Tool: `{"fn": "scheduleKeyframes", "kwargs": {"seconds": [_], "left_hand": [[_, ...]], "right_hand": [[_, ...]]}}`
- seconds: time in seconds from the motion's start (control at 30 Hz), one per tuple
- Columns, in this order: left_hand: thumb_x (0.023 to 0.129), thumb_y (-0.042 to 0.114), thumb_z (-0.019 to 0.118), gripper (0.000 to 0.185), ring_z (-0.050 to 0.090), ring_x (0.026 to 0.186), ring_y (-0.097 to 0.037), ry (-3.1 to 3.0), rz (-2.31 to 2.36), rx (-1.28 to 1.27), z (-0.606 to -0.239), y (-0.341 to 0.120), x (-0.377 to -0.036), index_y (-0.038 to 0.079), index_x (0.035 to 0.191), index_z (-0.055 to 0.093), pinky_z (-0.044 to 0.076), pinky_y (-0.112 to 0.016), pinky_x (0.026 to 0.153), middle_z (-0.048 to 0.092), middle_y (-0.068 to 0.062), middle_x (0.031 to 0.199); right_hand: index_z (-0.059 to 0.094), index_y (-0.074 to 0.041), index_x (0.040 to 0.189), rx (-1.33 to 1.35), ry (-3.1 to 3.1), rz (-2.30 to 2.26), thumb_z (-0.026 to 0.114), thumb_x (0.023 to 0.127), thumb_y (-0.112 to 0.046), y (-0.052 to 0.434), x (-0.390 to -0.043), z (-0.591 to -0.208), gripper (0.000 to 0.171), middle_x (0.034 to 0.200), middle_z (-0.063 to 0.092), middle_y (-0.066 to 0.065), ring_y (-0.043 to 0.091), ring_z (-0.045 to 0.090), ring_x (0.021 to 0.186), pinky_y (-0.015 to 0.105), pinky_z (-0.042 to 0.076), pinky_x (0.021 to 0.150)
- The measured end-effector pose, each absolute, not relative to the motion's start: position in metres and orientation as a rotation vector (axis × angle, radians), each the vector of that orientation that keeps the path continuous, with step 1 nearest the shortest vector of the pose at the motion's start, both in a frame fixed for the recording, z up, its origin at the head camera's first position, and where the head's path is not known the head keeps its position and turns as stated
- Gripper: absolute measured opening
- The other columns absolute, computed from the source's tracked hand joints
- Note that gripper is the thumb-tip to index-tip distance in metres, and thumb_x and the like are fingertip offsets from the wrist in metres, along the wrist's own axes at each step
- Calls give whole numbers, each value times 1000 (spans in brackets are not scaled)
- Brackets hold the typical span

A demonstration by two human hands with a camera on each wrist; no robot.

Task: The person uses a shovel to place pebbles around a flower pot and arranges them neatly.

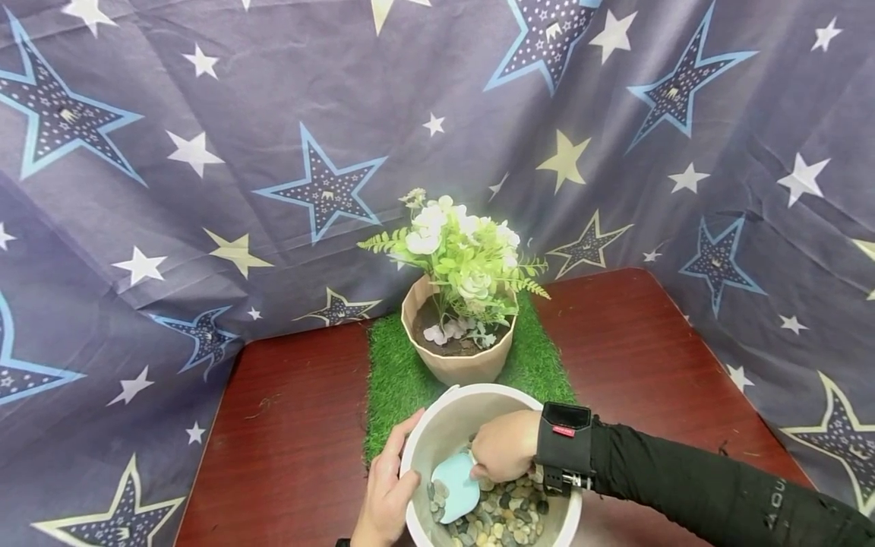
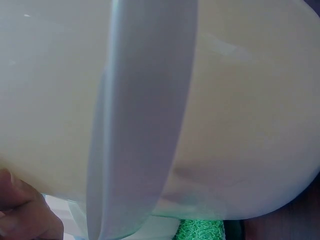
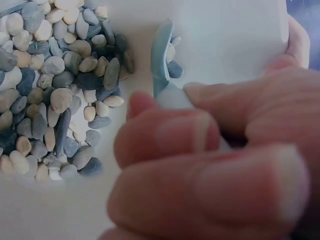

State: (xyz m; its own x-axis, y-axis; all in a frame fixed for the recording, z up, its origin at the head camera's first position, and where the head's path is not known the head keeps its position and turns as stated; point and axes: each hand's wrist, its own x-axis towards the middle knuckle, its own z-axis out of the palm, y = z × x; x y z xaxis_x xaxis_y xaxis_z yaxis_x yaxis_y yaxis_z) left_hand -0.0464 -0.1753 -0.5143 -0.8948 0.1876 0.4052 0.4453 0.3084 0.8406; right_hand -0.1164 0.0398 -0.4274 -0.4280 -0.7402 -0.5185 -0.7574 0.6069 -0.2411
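Note:
A white bucket (image 1: pixel 488 391) stands at the near edge, with mixed grey, cream and dark pebbles (image 1: pixel 509 513) inside. Reaching into it, my right hand (image 1: pixel 506 447) grips the handle of a light blue scoop (image 1: pixel 459 486). A few pebbles lie in the scoop; in the right wrist view its blade (image 3: pixel 161 52) is tilted beside the pebble pile (image 3: pixel 60 90). My left hand (image 1: pixel 387 490) holds the bucket's left side, thumb at the rim and fingers along the outer wall. The bucket rim (image 2: pixel 150 100) fills much of the left wrist view.
Behind the bucket, a beige flowerpot (image 1: pixel 465 368) with soil and white-flowered greenery (image 1: pixel 465 251) stands on an artificial grass mat (image 1: pixel 396 372). The mat lies on a reddish wooden table (image 1: pixel 294 433). A star-patterned cloth (image 1: pixel 437 91) encloses the back and sides.

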Motion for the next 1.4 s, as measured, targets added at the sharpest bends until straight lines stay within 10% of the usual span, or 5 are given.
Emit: {"fn": "scheduleKeyframes", "kwargs": {"seconds": [1.4], "left_hand": [[70, -12, 50, 81, 60, 129, -9, -2369, -1536, -561, -513, -175, -46, 7, 149, 52, 43, -13, 107, 63, -18, 143]], "right_hand": [[55, -24, 76, -1119, 2163, -618, 43, 110, -37, 130, -121, -380, 38, 68, 43, -18, -1, 39, 61, 20, 37, 70]]}}
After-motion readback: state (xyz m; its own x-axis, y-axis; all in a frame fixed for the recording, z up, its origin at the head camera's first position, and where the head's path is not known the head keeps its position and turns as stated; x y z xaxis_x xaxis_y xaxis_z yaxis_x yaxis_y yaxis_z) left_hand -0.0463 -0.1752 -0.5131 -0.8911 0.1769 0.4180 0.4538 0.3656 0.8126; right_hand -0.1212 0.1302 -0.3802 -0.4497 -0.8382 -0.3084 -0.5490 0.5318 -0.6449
